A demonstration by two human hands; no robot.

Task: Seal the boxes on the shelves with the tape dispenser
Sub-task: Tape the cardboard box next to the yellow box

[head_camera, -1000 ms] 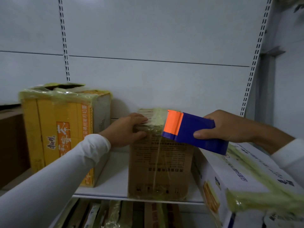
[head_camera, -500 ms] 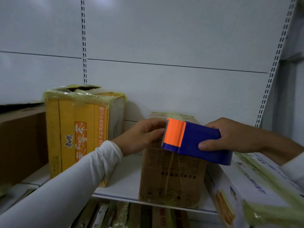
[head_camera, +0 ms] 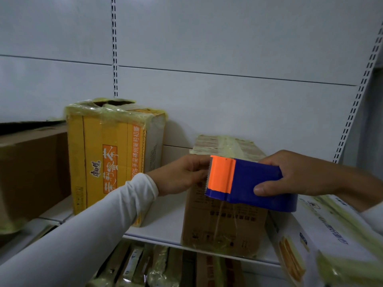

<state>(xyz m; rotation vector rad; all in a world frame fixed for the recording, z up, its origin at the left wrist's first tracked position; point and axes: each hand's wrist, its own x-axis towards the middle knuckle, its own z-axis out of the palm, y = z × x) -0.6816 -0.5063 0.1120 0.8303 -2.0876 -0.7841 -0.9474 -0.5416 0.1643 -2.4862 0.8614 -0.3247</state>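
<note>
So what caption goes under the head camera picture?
Right hand holds blue-and-orange plastic tape dispenser at brown cardboard box; left hand at its toothed edge.

— Where are the arms?

— Both reach forward. The left arm [head_camera: 87,228] has a long white sleeve and comes up from the bottom left.

— And the left hand [head_camera: 182,175]?

— Its fingers are curled, with the tips hidden.

— The right hand [head_camera: 300,172]?

— It comes in from the right, thumb below, fingers bent over the top, gripping.
</note>
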